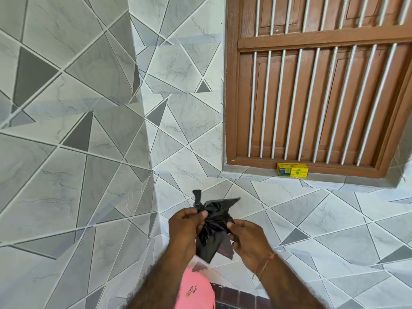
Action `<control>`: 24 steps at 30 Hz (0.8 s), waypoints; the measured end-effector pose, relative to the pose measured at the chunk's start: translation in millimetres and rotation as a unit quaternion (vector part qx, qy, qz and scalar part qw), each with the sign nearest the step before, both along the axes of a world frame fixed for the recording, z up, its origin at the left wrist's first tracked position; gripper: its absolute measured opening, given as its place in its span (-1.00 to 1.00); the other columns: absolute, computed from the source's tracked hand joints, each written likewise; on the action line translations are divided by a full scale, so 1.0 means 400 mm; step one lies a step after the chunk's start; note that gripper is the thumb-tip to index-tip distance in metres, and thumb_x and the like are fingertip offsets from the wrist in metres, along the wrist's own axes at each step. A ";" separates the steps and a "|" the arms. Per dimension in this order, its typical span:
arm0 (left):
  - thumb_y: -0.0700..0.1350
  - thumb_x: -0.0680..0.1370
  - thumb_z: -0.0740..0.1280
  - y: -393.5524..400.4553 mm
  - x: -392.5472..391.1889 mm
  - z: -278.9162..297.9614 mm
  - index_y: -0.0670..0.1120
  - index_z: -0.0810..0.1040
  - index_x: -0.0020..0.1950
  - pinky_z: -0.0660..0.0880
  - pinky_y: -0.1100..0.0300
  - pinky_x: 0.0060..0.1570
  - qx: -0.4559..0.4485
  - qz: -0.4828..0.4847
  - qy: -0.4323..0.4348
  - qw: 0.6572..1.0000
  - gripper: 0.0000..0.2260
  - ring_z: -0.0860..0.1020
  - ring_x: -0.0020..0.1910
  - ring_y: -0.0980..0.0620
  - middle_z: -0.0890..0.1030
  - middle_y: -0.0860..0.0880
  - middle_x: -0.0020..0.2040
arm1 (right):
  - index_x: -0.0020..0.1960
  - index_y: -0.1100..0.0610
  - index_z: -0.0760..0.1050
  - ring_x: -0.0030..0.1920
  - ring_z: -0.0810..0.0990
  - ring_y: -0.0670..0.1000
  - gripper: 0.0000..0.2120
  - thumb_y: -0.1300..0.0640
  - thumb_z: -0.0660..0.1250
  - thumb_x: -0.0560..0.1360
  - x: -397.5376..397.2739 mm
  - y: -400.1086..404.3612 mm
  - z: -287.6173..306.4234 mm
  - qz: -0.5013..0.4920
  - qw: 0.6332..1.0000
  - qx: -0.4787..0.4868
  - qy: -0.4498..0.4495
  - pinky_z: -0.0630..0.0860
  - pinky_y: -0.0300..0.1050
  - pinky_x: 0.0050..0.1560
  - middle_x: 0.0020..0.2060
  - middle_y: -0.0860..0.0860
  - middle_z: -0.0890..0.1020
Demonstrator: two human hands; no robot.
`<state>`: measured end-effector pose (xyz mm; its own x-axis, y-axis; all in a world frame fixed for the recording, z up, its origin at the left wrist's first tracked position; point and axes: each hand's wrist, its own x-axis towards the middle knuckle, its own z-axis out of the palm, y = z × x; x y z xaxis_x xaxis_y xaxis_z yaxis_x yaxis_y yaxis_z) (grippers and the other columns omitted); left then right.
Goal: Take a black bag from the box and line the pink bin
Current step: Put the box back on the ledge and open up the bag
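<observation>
A crumpled black bag hangs between both hands in front of the tiled wall. My left hand pinches its left side, with a twisted tail of plastic sticking up above the fingers. My right hand grips the bag's right edge. Below my forearms the pink bin shows at the bottom edge, partly hidden by my left arm. The yellow box lies on the window ledge, above and to the right of the hands.
A brown wooden window with white bars fills the upper right. Grey geometric tiles cover the walls, which meet at a corner on the left. Dark brick-like tiles lie beside the bin.
</observation>
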<state>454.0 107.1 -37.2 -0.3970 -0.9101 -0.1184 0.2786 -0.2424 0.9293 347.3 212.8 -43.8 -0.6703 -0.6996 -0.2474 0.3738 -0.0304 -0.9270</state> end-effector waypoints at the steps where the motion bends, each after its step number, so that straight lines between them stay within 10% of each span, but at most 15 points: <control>1: -0.41 0.41 0.44 -0.011 0.010 0.004 -0.34 0.54 -0.01 0.46 0.28 -0.42 0.008 0.013 0.008 1.000 -0.80 0.50 -0.40 -0.01 0.56 -0.21 -0.25 | -0.16 0.25 0.58 -0.51 0.45 -0.08 -0.90 0.34 0.33 0.51 -0.017 0.009 -0.012 -0.015 1.000 0.005 -0.008 0.36 -0.31 -0.60 -0.45 0.07 0.56; 5: -0.43 0.46 0.38 -0.058 0.049 0.017 -0.20 0.56 -0.15 0.41 0.30 -0.40 0.023 0.071 0.036 0.997 -0.86 0.46 -0.41 0.06 0.57 -0.05 -0.39 | -0.19 0.26 0.60 -0.51 0.44 -0.04 -0.88 0.35 0.33 0.49 -0.109 0.051 -0.092 -0.103 0.992 0.070 0.005 0.37 -0.29 -0.54 -0.48 0.08 0.55; 10: -0.40 0.51 0.33 -0.067 0.058 0.024 -0.27 0.62 0.02 0.42 0.21 -0.23 -0.033 0.087 -0.004 0.996 -0.85 0.48 -0.26 -0.03 0.58 -0.16 -0.21 | 0.11 0.17 0.57 -0.07 0.60 0.21 -0.53 0.10 0.48 0.22 -0.138 0.080 -0.158 -0.118 0.888 0.291 0.336 0.56 0.08 0.03 -0.11 0.15 0.64; 14: -0.32 0.54 0.34 -0.019 0.034 0.033 -0.23 0.62 -0.01 0.50 0.17 -0.18 -0.086 0.046 -0.047 0.994 -0.91 0.55 -0.17 -0.07 0.63 -0.17 -0.15 | 0.39 0.06 0.38 0.26 0.40 -0.03 -0.33 0.01 0.47 0.32 -0.032 0.054 -0.042 -0.062 0.776 0.123 0.616 0.32 -0.08 0.32 0.22 -0.08 0.47; 20: -0.33 0.44 0.45 0.029 0.027 0.058 -0.23 0.58 -0.11 0.52 0.18 -0.28 -0.130 0.010 -0.045 0.990 -0.91 0.53 -0.25 -0.07 0.53 -0.21 -0.22 | 0.01 -0.04 0.56 -0.19 0.57 -0.13 -0.82 0.21 0.37 0.47 0.046 -0.007 0.007 0.037 0.850 0.070 0.521 0.53 -0.15 -0.03 -0.23 -0.14 0.61; 24: -0.41 0.33 0.51 0.020 0.059 0.065 -0.18 0.49 -0.18 0.51 0.20 -0.33 -0.181 -0.024 -0.050 0.982 -0.75 0.47 -0.36 0.00 0.46 -0.13 -0.34 | -0.26 -0.03 0.55 -0.32 0.57 -0.11 -0.74 0.30 0.38 0.46 0.013 0.000 0.004 -0.020 0.892 0.062 0.446 0.47 -0.32 -0.21 -0.34 -0.07 0.63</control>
